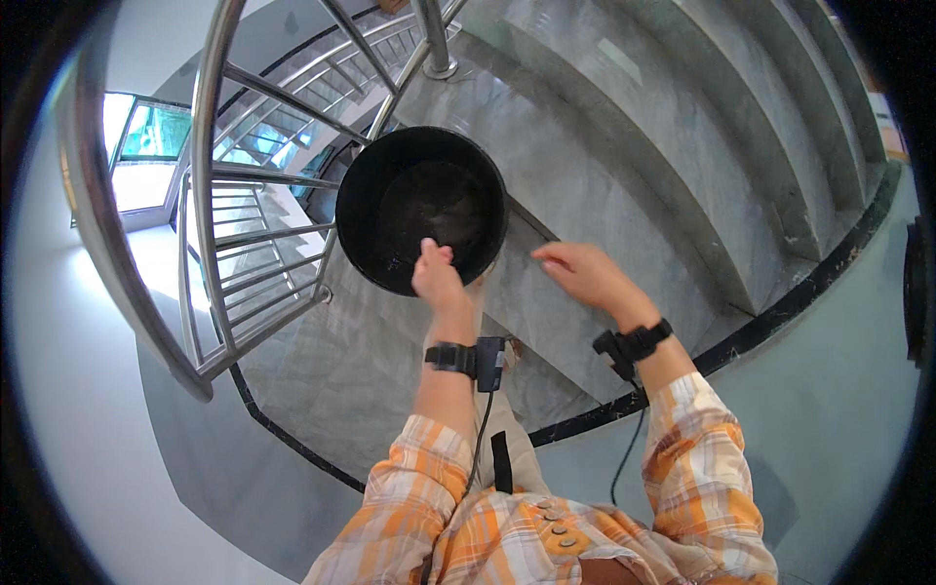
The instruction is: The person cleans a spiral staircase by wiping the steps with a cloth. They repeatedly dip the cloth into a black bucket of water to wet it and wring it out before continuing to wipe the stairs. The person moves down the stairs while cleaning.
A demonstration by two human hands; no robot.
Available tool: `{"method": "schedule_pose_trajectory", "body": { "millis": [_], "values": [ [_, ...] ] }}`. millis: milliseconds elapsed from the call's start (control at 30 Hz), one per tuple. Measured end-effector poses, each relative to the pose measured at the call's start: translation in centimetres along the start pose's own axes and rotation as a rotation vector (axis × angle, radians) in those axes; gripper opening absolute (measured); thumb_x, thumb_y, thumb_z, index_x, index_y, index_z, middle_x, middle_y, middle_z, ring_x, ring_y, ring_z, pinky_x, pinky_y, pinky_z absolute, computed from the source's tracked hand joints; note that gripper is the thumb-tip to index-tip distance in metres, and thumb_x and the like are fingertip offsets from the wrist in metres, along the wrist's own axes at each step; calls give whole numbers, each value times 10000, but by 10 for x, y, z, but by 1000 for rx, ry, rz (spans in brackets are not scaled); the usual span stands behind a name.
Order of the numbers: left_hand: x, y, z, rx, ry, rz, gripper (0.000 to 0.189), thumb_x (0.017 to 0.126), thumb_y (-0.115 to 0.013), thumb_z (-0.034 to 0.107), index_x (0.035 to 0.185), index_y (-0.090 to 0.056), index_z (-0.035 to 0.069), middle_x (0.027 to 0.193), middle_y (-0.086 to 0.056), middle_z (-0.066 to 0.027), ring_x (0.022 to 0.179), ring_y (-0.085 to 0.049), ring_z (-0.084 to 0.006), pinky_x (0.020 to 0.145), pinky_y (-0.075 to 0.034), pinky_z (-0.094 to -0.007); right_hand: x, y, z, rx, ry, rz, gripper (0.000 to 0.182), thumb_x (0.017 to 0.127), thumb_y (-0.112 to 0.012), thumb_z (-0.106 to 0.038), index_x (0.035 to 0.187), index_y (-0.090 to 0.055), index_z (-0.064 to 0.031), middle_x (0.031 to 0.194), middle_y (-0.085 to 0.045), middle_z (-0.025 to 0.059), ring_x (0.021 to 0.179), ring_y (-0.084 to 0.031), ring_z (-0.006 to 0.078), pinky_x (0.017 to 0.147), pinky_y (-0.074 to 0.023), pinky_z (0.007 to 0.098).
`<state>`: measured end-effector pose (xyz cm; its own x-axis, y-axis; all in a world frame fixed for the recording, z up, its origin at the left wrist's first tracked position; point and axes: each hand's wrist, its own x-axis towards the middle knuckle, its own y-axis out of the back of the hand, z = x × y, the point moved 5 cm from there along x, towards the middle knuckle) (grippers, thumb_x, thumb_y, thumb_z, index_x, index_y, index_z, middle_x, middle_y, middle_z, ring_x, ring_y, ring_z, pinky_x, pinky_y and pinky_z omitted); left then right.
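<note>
A round black bucket (409, 175), its mouth turned up towards me, is held out before me at hand height. My left hand (440, 278) grips its near rim, with a thumb or finger showing against the dark inside. A few small bright specks or glints show in the bucket's bottom; what they are I cannot tell. To the right of the bucket and apart from it, my right hand (585, 274) hangs over the stairs with its fingers loosely curled together. I see nothing in it. Each wrist wears a black strap with a small cabled device.
Grey stone steps (658, 124) curve up on the right. A stainless-steel railing (212, 183) runs along the left, close to the bucket. Beyond it show lower stairs and a window (150, 146). A pale wall (826, 351) with black skirting lies at right.
</note>
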<state>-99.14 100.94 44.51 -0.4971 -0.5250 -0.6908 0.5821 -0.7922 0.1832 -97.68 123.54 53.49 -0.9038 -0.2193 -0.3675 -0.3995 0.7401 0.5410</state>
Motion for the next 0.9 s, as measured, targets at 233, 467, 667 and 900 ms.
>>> {"method": "schedule_pose_trajectory", "body": {
  "millis": [233, 467, 667, 900],
  "values": [
    [51, 46, 25, -162, -257, 197, 436, 832, -624, 110, 1227, -449, 50, 1173, -509, -122, 978, -509, -199, 828, -410, -333, 169, -120, -28, -332, 67, -462, 312, 812, -534, -98, 1108, -632, -98, 1037, -653, 124, 952, -618, 286, 812, -483, 378],
    [58, 40, 38, -402, -47, 167, 469, 923, -492, 229, 1350, -349, 97, 1310, -420, -144, 1186, -430, -266, 1011, -312, -414, 264, -227, 25, -675, -151, -646, 475, 830, -548, -93, 1301, -508, -137, 1394, -405, 149, 1230, -455, 314, 991, -409, 397],
    [60, 19, 40, -441, 39, 137, 457, 921, -493, 235, 1336, -373, 88, 1313, -418, -116, 1217, -405, -240, 1037, -275, -393, 255, -284, 133, -775, -100, 99, 413, 836, -525, -208, 1240, -544, -123, 1329, -441, 142, 1167, -488, 288, 959, -404, 413],
    [85, 19, 19, -469, 452, 0, 813, 860, -525, 490, 1468, -112, 143, 1517, -28, -191, 1388, -80, -395, 1064, -77, -614, 258, -276, 90, -501, -206, -997, 330, 743, -567, -194, 1045, -647, -89, 1038, -616, 152, 955, -589, 288, 835, -452, 397]
  ]
}}
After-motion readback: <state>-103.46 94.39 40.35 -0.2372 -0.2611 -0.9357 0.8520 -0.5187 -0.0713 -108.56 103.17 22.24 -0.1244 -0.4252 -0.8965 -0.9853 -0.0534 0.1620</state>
